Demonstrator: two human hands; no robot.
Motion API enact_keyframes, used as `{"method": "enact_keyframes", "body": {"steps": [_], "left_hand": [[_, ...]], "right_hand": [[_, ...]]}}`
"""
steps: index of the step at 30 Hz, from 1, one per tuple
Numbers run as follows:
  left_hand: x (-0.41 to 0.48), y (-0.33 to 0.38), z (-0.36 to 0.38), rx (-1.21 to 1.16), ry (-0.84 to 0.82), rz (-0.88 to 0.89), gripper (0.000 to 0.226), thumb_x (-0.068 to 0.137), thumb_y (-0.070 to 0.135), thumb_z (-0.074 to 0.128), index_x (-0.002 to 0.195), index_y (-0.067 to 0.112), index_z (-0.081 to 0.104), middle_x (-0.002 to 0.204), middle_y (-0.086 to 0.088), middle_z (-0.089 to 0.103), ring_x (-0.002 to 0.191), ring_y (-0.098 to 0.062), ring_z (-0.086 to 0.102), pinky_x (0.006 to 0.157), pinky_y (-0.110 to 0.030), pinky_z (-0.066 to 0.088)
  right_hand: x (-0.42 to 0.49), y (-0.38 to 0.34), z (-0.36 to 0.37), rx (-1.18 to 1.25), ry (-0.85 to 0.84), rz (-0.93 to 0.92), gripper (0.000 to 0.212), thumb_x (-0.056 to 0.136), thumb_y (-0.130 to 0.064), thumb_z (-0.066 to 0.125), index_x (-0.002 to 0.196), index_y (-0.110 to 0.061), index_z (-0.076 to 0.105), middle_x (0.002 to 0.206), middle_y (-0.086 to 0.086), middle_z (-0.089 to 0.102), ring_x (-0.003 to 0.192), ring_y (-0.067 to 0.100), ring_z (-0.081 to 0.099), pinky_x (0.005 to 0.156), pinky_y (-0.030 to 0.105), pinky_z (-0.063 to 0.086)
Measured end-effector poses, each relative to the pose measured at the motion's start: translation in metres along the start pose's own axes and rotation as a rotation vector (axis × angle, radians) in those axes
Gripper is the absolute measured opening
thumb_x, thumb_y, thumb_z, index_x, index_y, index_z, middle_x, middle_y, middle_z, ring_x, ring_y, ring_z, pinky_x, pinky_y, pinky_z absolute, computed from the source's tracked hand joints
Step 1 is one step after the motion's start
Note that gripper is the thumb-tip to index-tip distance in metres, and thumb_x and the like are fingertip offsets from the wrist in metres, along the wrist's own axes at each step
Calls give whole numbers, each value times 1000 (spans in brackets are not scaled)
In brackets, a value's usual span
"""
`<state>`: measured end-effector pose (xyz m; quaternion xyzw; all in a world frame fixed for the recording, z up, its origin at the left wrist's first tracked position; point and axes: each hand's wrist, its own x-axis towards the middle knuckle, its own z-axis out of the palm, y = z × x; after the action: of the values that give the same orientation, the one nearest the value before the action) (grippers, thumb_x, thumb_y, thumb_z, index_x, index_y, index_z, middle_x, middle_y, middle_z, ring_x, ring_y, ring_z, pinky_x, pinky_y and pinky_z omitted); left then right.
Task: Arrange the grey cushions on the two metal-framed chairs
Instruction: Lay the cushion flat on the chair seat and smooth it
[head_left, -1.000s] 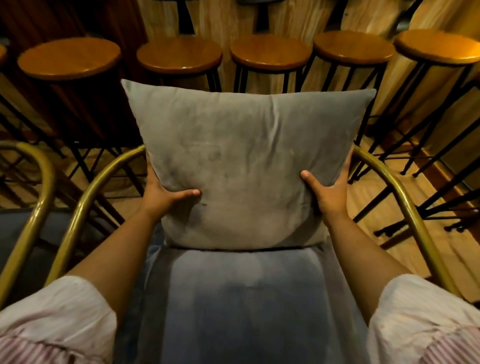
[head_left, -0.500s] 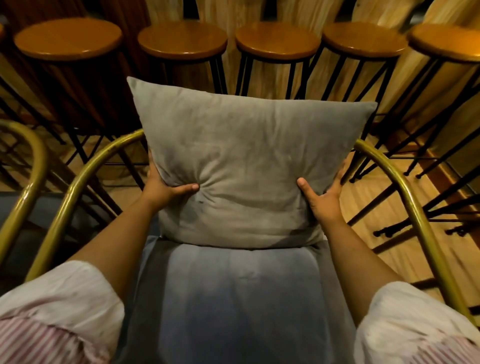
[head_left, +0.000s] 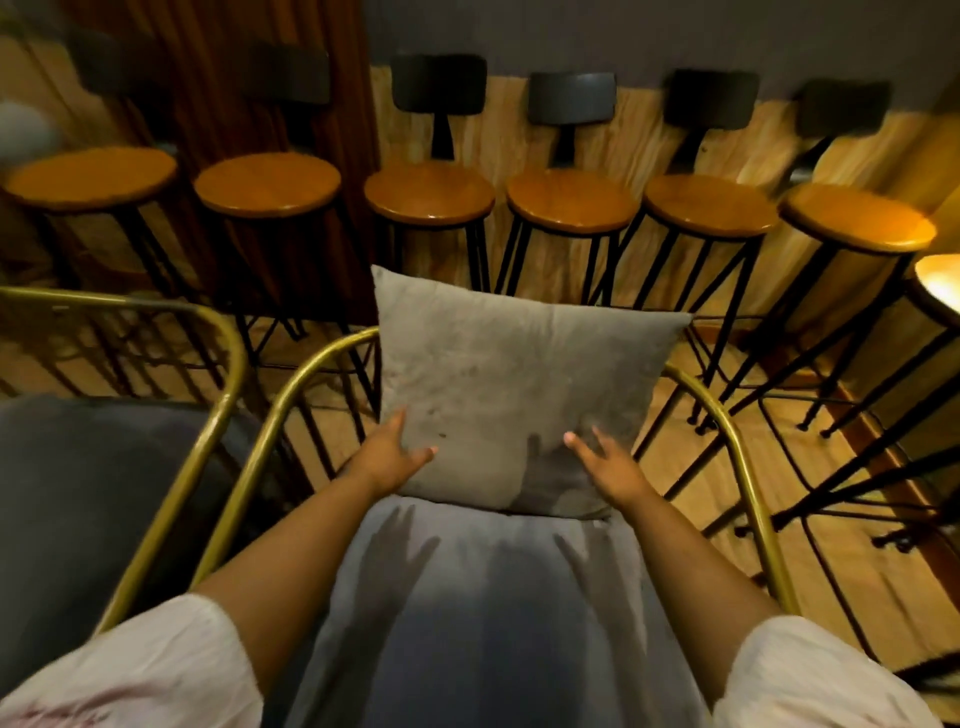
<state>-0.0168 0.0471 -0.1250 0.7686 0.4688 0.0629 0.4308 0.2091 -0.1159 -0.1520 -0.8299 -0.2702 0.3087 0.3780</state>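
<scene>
The square grey fabric cushion (head_left: 514, 395) stands upright at the back of the brass-framed chair (head_left: 737, 447), its lower edge on the grey upholstered seat (head_left: 483, 597). The left hand (head_left: 387, 457), fingers spread, touches its lower left corner. The right hand (head_left: 610, 467) is splayed near the lower right, and contact there is unclear. It looks soft, light and squashy. It should handle best taken by both side edges, just above where the hands sit.
</scene>
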Motion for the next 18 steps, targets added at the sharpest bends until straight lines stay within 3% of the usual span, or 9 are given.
{"method": "enact_keyframes", "body": {"steps": [2,6,12,15,17,18], "left_hand": [[-44,11,-18,132,-42,-62,66,92,36,55,147,9,31,153,-14,32,137,-31,38,110,-39,34],[-121,17,-57,239,-35,-65,54,94,35,51,141,10,41,150,-15,35,136,-31,38,108,-37,33],[-206,-12,-130,220,96,-98,54,91,35,56,136,7,48,143,-14,45,123,-28,52,97,-32,42],[-230,-37,-172,211,141,-118,42,91,35,56,121,5,57,137,-17,52,122,-30,52,97,-34,42],[-246,-60,-204,211,166,-144,43,92,34,55,126,7,54,141,-17,49,128,-30,47,102,-34,38],[-252,-74,-221,208,179,-162,49,93,34,54,133,6,49,145,-14,45,132,-29,43,105,-34,35]], "right_hand": [[-35,-32,-3,-77,-95,-29,79,87,-54,53,147,-6,34,154,13,35,141,29,34,115,37,26],[-95,-92,8,-207,-210,-140,61,93,-40,54,142,-5,42,151,13,40,139,28,37,111,33,28],[-168,-155,77,-200,-334,-278,52,95,-32,55,138,-4,47,146,16,47,134,30,43,106,32,33],[-191,-177,132,-187,-432,-332,51,94,-31,56,136,-3,50,142,15,51,132,30,46,105,34,36],[-202,-197,174,-169,-472,-345,48,92,-31,59,129,-2,55,129,17,59,120,29,55,97,35,44],[-205,-208,196,-157,-486,-344,44,91,-31,59,125,-2,58,116,16,64,108,26,60,85,31,48]]}}
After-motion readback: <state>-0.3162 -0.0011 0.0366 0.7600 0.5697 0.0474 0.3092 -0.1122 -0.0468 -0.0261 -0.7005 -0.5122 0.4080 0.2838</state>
